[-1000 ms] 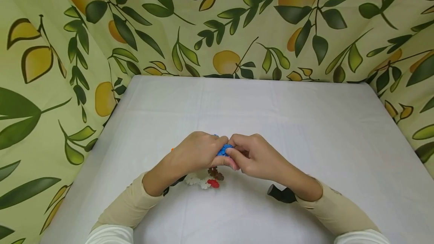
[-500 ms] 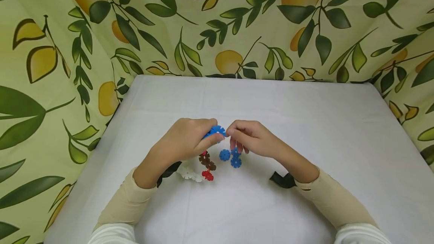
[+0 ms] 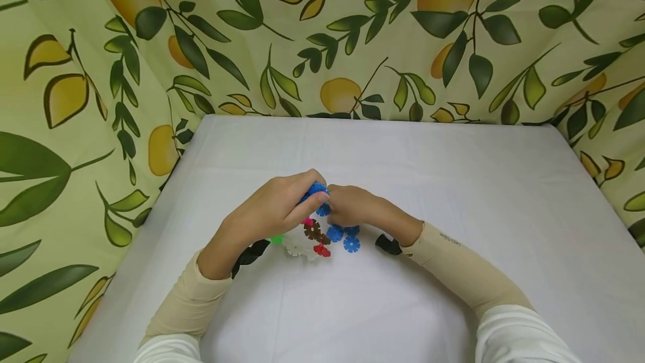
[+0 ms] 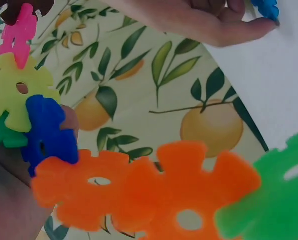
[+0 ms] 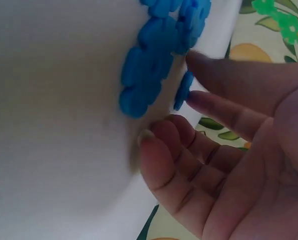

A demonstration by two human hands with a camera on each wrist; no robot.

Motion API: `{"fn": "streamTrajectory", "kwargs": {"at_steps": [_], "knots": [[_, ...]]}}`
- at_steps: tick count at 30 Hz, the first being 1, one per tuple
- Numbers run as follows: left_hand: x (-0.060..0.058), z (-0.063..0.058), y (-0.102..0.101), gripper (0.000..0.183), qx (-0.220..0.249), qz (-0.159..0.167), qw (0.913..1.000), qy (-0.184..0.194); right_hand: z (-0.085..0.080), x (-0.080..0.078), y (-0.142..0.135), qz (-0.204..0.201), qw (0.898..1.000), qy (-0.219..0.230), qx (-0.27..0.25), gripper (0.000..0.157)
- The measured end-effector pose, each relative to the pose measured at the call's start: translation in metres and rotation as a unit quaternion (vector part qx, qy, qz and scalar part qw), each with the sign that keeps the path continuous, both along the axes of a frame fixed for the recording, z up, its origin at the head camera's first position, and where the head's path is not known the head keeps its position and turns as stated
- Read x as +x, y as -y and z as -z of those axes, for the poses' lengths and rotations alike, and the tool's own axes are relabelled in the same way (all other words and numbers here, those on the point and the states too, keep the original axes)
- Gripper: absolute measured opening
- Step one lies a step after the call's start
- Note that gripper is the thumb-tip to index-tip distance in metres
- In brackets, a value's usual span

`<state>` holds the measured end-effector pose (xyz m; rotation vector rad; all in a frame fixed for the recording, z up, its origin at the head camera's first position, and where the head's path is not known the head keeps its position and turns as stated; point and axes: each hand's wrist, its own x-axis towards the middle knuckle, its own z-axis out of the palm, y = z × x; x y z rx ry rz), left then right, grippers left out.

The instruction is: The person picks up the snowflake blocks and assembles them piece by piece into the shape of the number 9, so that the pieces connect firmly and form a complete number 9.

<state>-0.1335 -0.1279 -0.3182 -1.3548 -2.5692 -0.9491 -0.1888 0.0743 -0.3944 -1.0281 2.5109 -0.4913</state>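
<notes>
My left hand (image 3: 272, 203) grips joined blue snowflake discs (image 3: 316, 190) between thumb and fingers above the table. Below it lies a string of linked discs, including a brown disc (image 3: 312, 229), a red disc (image 3: 321, 250) and white discs (image 3: 299, 250). In the left wrist view, orange discs (image 4: 188, 190), a yellow disc (image 4: 19, 90) and a pink disc (image 4: 19, 35) show close up. My right hand (image 3: 355, 206) is beside the left, back upward. In the right wrist view its thumb and fingers stand apart, with one fingertip at a blue disc (image 5: 183, 92).
More blue discs (image 3: 351, 244) lie on the white-covered table (image 3: 403, 296) just below the right hand. A leaf-and-fruit printed curtain (image 3: 337, 32) borders the table at the back and sides. A black wrist strap (image 3: 249, 256) shows under the left wrist.
Both hands have risen from the earlier spot over the table, uncovering blue discs. The right hand has come away from the left hand's discs, then turned back-up and moved left.
</notes>
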Motion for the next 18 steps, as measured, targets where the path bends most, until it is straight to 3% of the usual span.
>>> {"fn": "streamTrajectory", "kwargs": {"at_steps": [4, 12, 15, 18], "knots": [[0.000, -0.001, -0.001, 0.020, -0.009, 0.005, 0.9999, 0.006, -0.001, -0.001, 0.006, -0.011, 1.000, 0.002, 0.001, 0.018], [-0.001, -0.001, -0.001, 0.023, -0.007, 0.011, 0.9998, -0.014, -0.002, 0.000, -0.005, 0.005, 0.998, 0.058, -0.016, 0.014], [-0.001, 0.000, -0.002, 0.020, -0.012, 0.010, 0.9998, -0.016, -0.007, 0.001, -0.016, 0.000, 0.995, 0.074, -0.064, 0.010], [0.000, 0.001, -0.002, 0.019, -0.019, 0.009, 0.9996, -0.018, -0.017, 0.003, -0.028, -0.004, 0.983, 0.103, -0.153, 0.003]]}}
